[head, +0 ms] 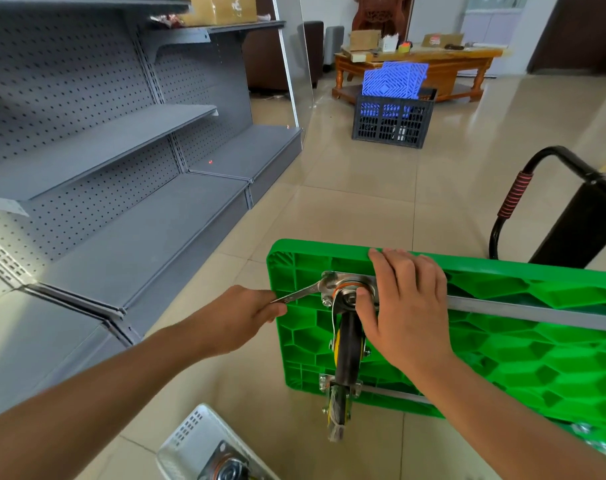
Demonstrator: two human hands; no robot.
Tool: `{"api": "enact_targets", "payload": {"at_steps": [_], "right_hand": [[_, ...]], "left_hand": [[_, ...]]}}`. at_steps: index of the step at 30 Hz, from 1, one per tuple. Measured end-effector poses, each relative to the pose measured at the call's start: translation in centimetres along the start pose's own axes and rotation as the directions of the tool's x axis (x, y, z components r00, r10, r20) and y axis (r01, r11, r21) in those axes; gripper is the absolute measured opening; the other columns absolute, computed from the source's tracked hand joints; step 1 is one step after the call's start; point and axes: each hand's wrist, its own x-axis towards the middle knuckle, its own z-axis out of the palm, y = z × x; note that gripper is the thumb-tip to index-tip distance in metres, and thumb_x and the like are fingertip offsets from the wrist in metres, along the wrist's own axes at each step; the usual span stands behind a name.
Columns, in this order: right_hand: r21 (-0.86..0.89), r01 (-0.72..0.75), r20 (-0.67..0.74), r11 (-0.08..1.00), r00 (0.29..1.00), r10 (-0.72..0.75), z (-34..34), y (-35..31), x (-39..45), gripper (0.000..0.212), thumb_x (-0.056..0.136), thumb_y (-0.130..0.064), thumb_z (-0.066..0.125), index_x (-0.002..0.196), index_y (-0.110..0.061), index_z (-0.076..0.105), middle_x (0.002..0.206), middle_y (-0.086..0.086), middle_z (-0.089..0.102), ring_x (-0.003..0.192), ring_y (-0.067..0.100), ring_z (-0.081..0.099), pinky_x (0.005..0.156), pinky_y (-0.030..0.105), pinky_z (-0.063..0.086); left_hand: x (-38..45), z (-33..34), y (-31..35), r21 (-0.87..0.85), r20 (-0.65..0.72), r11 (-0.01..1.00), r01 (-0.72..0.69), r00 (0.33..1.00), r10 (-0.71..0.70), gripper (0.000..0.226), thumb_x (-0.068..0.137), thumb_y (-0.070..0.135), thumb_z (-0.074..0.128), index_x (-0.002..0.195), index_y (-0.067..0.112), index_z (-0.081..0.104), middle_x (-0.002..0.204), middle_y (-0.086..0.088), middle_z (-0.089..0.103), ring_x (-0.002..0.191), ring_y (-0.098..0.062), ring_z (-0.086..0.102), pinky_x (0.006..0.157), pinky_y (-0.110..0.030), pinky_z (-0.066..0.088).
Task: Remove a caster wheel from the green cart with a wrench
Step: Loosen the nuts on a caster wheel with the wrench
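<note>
The green cart (pixel 502 341) stands on its side on the floor, its ribbed underside facing me. A caster wheel (pixel 348 344) with a black tyre sits on a metal mounting plate (pixel 332 282) near the cart's upper left corner. My left hand (pixel 239 313) grips the handle of a silver wrench (pixel 300 293), whose head sits at the plate's upper left bolt. My right hand (pixel 403 303) lies over the plate and the cart's top edge, thumb against the caster's swivel. A second caster (pixel 338 407) is mounted lower down.
Grey perforated store shelving (pixel 114 150) fills the left. The cart's black handle (pixel 537 188) rises at the right. A perforated metal tray (pixel 190 441) holding a loose caster (pixel 225 469) lies near the bottom. A dark crate (pixel 393 124) with blue panels and a wooden table (pixel 416 60) stand farther off.
</note>
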Motion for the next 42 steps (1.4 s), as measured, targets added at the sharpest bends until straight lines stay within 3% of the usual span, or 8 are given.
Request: {"api": "enact_targets", "payload": {"at_steps": [8, 13, 20, 26, 30, 32, 37, 42], "right_hand": [[-0.005, -0.011, 0.055, 1.000, 0.998, 0.011, -0.8, -0.2, 0.1, 0.056, 0.098, -0.043, 0.050, 0.139, -0.005, 0.055, 0.131, 0.016, 0.057, 0.120, 0.037, 0.050, 0.109, 0.052, 0.035], [-0.015, -0.012, 0.094, 1.000, 0.996, 0.013, -1.2, -0.3, 0.2, 0.059, 0.098, -0.045, 0.047, 0.140, -0.005, 0.053, 0.132, 0.015, 0.055, 0.122, 0.036, 0.048, 0.109, 0.051, 0.035], [-0.026, -0.002, 0.096, 1.000, 0.995, 0.005, -1.2, -0.2, 0.2, 0.060, 0.098, -0.046, 0.046, 0.140, -0.005, 0.052, 0.132, 0.016, 0.055, 0.121, 0.036, 0.048, 0.109, 0.052, 0.035], [-0.039, 0.032, 0.079, 0.999, 0.996, -0.029, -1.0, 0.0, 0.1, 0.060, 0.098, -0.046, 0.046, 0.140, -0.004, 0.053, 0.130, 0.016, 0.056, 0.117, 0.037, 0.049, 0.108, 0.052, 0.034], [-0.038, 0.055, 0.042, 0.998, 0.998, -0.054, -0.8, 0.5, 0.0, 0.058, 0.098, -0.045, 0.050, 0.140, -0.004, 0.054, 0.130, 0.016, 0.057, 0.116, 0.036, 0.049, 0.106, 0.051, 0.036], [-0.034, 0.058, 0.019, 0.998, 0.998, -0.058, -0.5, 0.5, 0.0, 0.058, 0.098, -0.044, 0.050, 0.140, -0.004, 0.054, 0.129, 0.016, 0.057, 0.115, 0.036, 0.050, 0.105, 0.052, 0.037], [-0.030, 0.084, -0.028, 0.996, 0.996, -0.085, 0.0, 1.0, 0.0, 0.056, 0.098, -0.042, 0.051, 0.139, -0.004, 0.055, 0.128, 0.016, 0.057, 0.113, 0.036, 0.049, 0.102, 0.052, 0.038], [-0.024, 0.079, -0.031, 0.997, 0.996, -0.080, 0.1, 0.9, 0.0, 0.056, 0.098, -0.042, 0.050, 0.138, -0.004, 0.055, 0.127, 0.016, 0.057, 0.111, 0.036, 0.049, 0.102, 0.052, 0.038]], "left_hand": [[0.5, -5.4, 1.1, 0.290, -0.070, 0.957, 0.019, 0.998, 0.002, 0.046, 0.100, 0.063, 0.038, 0.081, 0.025, 0.057, 0.066, 0.006, 0.053, 0.071, -0.021, 0.058, 0.068, -0.036, 0.052], [1.7, -9.5, 4.3, 0.516, -0.082, 0.853, 0.075, 0.996, -0.038, 0.046, 0.097, 0.067, 0.044, 0.081, 0.026, 0.059, 0.070, 0.008, 0.050, 0.080, -0.026, 0.053, 0.067, -0.033, 0.043], [3.2, -10.7, 5.8, 0.616, -0.145, 0.776, 0.138, 0.987, -0.061, 0.055, 0.091, 0.073, 0.050, 0.092, 0.020, 0.068, 0.077, 0.001, 0.050, 0.083, -0.031, 0.055, 0.066, -0.032, 0.040], [3.5, -9.7, 4.7, 0.691, -0.177, 0.713, 0.118, 0.984, 0.009, 0.062, 0.091, 0.079, 0.037, 0.101, 0.026, 0.068, 0.105, -0.003, 0.064, 0.099, -0.032, 0.061, 0.069, -0.035, 0.042], [3.7, -10.2, 4.8, 0.779, -0.107, 0.625, 0.061, 0.994, 0.037, 0.060, 0.093, 0.078, 0.027, 0.090, 0.029, 0.061, 0.085, 0.002, 0.053, 0.086, -0.029, 0.054, 0.070, -0.034, 0.044], [3.9, -10.4, 4.8, 0.767, -0.098, 0.640, 0.055, 0.995, 0.033, 0.054, 0.093, 0.079, 0.028, 0.083, 0.032, 0.052, 0.074, 0.003, 0.043, 0.081, -0.028, 0.048, 0.070, -0.035, 0.045], [5.0, -10.0, 2.3, 0.688, -0.142, 0.725, -0.045, 0.971, 0.194, 0.075, 0.080, 0.088, 0.023, 0.088, 0.027, 0.066, 0.087, 0.003, 0.061, 0.085, -0.030, 0.062, 0.073, -0.039, 0.055], [5.4, -9.6, 0.9, 0.608, -0.157, 0.781, -0.141, 0.943, 0.293, 0.083, 0.073, 0.089, 0.019, 0.077, 0.020, 0.065, 0.078, 0.005, 0.059, 0.075, -0.023, 0.058, 0.066, -0.037, 0.052]]}}
